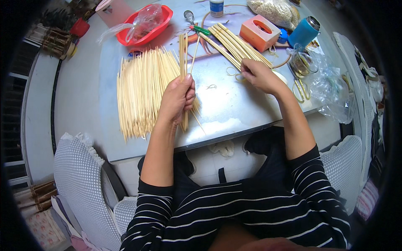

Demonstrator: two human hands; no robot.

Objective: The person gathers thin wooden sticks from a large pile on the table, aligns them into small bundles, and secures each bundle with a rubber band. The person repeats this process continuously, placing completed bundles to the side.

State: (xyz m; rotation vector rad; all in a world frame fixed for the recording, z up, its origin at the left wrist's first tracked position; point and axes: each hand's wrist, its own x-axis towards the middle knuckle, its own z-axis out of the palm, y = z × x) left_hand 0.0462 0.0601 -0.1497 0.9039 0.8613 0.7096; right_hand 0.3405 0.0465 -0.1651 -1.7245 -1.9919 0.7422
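On the left half of the grey desk (83, 96) lies a broad fan of thin bamboo sticks (138, 96), spread loosely and reaching close to the near edge. Beyond it sits a red basket (161, 23) with a clear plastic bag inside. Just right of the fan, the left hand (176, 99) stands a small bundle of sticks (183, 52) nearly upright, its grip closed firmly around the lower part, with the ends poking out below the fist. Further right, the right hand (258, 75) rests on a second sheaf of sticks (234, 44) lying at a slant; its fingers are curled down onto the near ends, but whether they pinch a stick or merely press cannot be told. An orange tissue box (259, 30), a blue flask (305, 31) and gold-handled scissors (300, 90) lie beyond and beside it.

The upright bundle looks likely to splay or shed sticks if the fist loosens, and a passing forearm could push the loose fan over the desk's edge.
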